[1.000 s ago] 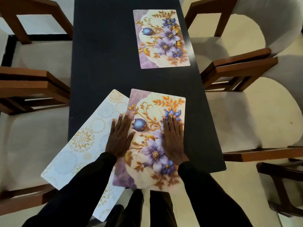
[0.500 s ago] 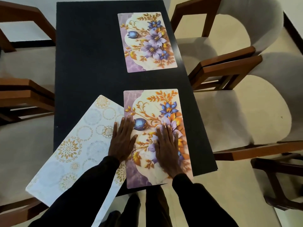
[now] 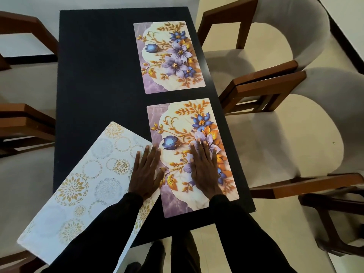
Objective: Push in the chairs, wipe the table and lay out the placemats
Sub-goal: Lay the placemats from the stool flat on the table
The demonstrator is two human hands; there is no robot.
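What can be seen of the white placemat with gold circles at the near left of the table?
The white placemat is a flat, stiff-looking rectangle printed with gold and grey medallions. It lies askew across the near left corner of the dark table, its near end overhanging the edge. Its right corner seems tucked under the near floral placemat. The left hand rests flat on it, fingers straight, and a black sleeve crosses it.

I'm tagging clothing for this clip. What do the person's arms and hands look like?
Both arms are covered by long, plain black sleeves, the left sleeve and right sleeve ending at the wrists. The left hand and right hand are bare: no gloves, and no rings or watch that I can see.
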